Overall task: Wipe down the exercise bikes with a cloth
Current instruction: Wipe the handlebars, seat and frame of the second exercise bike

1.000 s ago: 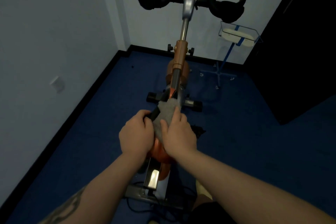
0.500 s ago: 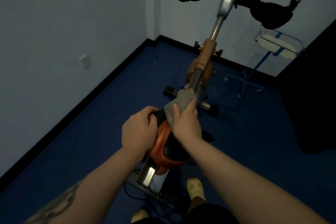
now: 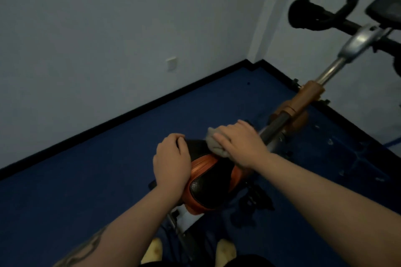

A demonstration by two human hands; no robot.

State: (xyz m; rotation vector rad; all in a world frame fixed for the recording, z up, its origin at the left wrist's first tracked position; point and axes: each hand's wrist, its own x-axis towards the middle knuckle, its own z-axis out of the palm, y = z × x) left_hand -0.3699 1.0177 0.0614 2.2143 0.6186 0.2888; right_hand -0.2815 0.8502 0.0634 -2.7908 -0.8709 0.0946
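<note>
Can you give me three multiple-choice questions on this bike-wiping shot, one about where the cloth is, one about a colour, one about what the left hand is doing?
1. Where is the cloth?
A. on the floor
B. on the front of the saddle, under the right hand
C. hung over the handlebars

2. What colours is the saddle?
A. orange and black
B. white and green
C. all yellow

3. What is the left hand doing?
A. hanging free in the air
B. holding the cloth
C. gripping the saddle's left edge

Answers:
1 B, the grey cloth shows under the right hand's fingers at the saddle's nose.
2 A, orange sides frame a black middle.
3 C, its fingers curl over the saddle's side, away from the cloth.
</note>
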